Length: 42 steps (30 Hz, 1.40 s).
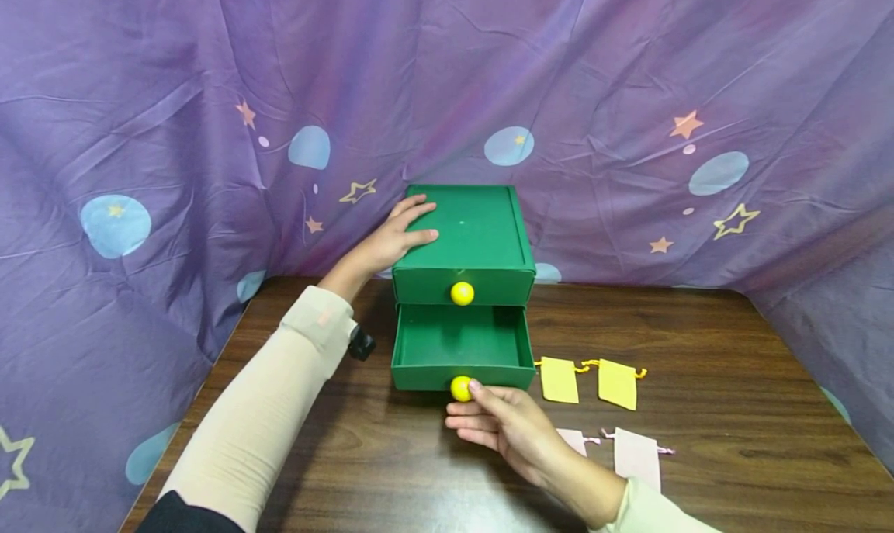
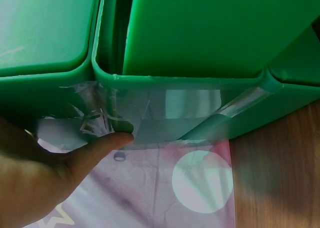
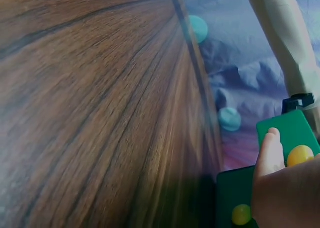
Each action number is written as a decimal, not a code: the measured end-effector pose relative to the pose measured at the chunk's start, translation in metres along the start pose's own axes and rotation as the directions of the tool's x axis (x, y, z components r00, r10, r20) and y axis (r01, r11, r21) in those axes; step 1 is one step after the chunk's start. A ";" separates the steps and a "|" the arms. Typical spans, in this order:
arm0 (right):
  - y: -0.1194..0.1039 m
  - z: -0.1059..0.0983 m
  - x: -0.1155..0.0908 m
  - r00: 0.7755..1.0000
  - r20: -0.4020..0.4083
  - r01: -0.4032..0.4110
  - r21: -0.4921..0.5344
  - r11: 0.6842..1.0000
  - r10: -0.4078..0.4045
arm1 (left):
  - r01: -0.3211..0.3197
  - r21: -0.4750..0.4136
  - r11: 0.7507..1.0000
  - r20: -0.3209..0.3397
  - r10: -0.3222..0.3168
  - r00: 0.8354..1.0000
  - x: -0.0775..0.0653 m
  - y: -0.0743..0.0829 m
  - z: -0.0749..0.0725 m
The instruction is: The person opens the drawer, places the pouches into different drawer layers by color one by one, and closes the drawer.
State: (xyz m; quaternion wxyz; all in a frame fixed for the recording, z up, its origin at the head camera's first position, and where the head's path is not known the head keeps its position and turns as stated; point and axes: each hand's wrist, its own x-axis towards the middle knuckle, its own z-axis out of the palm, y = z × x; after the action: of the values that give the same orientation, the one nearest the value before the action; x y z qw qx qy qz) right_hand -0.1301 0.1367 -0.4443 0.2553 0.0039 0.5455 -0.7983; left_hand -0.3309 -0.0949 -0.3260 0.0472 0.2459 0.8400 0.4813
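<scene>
A green drawer cabinet point(image 1: 475, 226) stands at the far side of the table, its middle drawer point(image 1: 419, 378) pulled out and bare inside. My right hand point(image 1: 513, 432) is at that drawer's round yellow knob point(image 1: 459, 389). The thumb presses the knob's right side, and the other fingers reach beneath it. On the cabinet's upper left edge rests my left hand point(image 1: 401, 238), fingers spread over the top. The left wrist view shows its thumb point(image 2: 102, 153) along the side wall. The upper drawer point(image 1: 422, 286) is closed. Below, the lowest tier shows another yellow knob point(image 3: 241, 214).
Two yellow drawstring pouches point(image 1: 618, 384) lie right of the cabinet. Two pale pink pouches point(image 1: 637, 457) lie nearer, one partly hidden by my right hand. Clear tape point(image 2: 245, 102) covers seams on the cabinet's side. A purple curtain point(image 1: 594, 67) hangs behind the brown table point(image 1: 712, 378).
</scene>
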 end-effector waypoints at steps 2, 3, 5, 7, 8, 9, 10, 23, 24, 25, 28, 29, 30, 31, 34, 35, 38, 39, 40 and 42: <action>0.000 -0.003 -0.001 1.000 0.001 0.002 -0.005 1.000 -0.002 | -0.001 0.002 1.000 0.000 0.001 1.000 0.000 0.000 0.000; 0.000 -0.005 -0.002 1.000 0.001 0.004 -0.009 1.000 -0.004 | -0.001 0.002 1.000 0.000 0.001 1.000 0.001 0.000 0.000; -0.001 -0.008 -0.003 1.000 0.002 0.007 -0.015 1.000 -0.007 | -0.002 -0.001 1.000 -0.001 0.002 1.000 0.001 0.000 0.000; -0.001 -0.011 -0.004 1.000 0.005 0.010 -0.020 1.000 -0.010 | -0.001 -0.003 1.000 -0.001 0.001 1.000 0.001 -0.001 0.000; -0.001 -0.013 -0.005 1.000 0.006 0.013 -0.023 1.000 -0.013 | -0.001 -0.004 1.000 -0.001 0.001 1.000 0.001 -0.001 0.000; -0.001 -0.015 -0.005 1.000 0.007 0.017 -0.026 1.000 -0.016 | -0.001 -0.006 1.000 -0.001 0.001 1.000 0.002 -0.002 0.000; 0.000 -0.016 -0.005 1.000 0.009 0.019 -0.029 0.999 -0.019 | -0.001 -0.005 1.000 -0.001 0.001 1.000 0.002 -0.002 0.000; 0.000 -0.031 -0.013 1.000 -0.005 0.024 -0.046 0.999 -0.024 | 0.002 -0.007 1.000 0.004 -0.002 1.000 0.001 -0.001 -0.001; 0.001 -0.033 -0.014 1.000 -0.008 0.024 -0.048 0.999 -0.024 | 0.001 -0.006 1.000 0.004 -0.001 1.000 0.001 -0.001 -0.001; 0.001 -0.034 -0.015 1.000 -0.012 0.024 -0.051 0.998 -0.025 | 0.000 -0.004 1.000 0.003 0.000 1.000 0.000 -0.001 0.000; 0.001 -0.039 -0.017 0.999 -0.021 0.027 -0.070 0.997 -0.029 | -0.002 -0.003 1.000 0.003 0.002 1.000 0.000 -0.001 0.000; 0.001 -0.040 -0.018 0.999 -0.024 0.029 -0.076 0.997 -0.031 | -0.001 -0.002 1.000 0.003 0.001 1.000 0.000 -0.001 0.000; 0.001 -0.042 -0.019 0.999 -0.026 0.032 -0.083 0.996 -0.034 | -0.001 -0.002 1.000 0.002 0.001 1.000 0.000 0.000 0.000; 0.001 -0.044 -0.019 0.999 -0.029 0.035 -0.090 0.995 -0.038 | 0.000 -0.003 1.000 0.002 0.000 1.000 0.000 0.000 0.000; 0.001 -0.050 -0.021 0.998 -0.039 0.044 -0.108 0.993 -0.049 | 0.003 -0.004 1.000 -0.001 -0.003 1.000 0.001 -0.001 0.000; 0.001 -0.051 -0.022 0.998 -0.045 0.047 -0.111 0.993 -0.053 | 0.003 -0.004 1.000 -0.003 -0.003 1.000 0.001 -0.001 0.000; 0.001 -0.056 -0.024 0.996 -0.067 0.057 -0.123 0.991 -0.065 | 0.003 -0.003 1.000 -0.008 -0.003 1.000 0.001 -0.002 0.000; 0.001 -0.058 -0.025 0.995 -0.075 0.061 -0.130 0.990 -0.072 | 0.003 -0.001 1.000 -0.009 -0.003 1.000 0.001 -0.002 0.000; 0.001 -0.059 -0.025 0.993 -0.081 0.069 -0.140 0.988 -0.080 | 0.002 0.000 1.000 -0.012 -0.002 1.000 0.001 -0.003 0.001; 0.001 -0.062 -0.026 0.991 -0.088 0.089 -0.160 0.983 -0.104 | 0.001 0.001 1.000 -0.014 -0.001 1.000 0.001 -0.003 0.001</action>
State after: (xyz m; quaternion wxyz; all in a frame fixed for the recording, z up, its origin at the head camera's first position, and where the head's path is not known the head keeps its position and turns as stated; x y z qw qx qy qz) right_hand -0.1239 0.2011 -0.4632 0.1891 -0.0040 0.6176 -0.7634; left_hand -0.3331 -0.0949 -0.3287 0.0416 0.2421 0.8408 0.4824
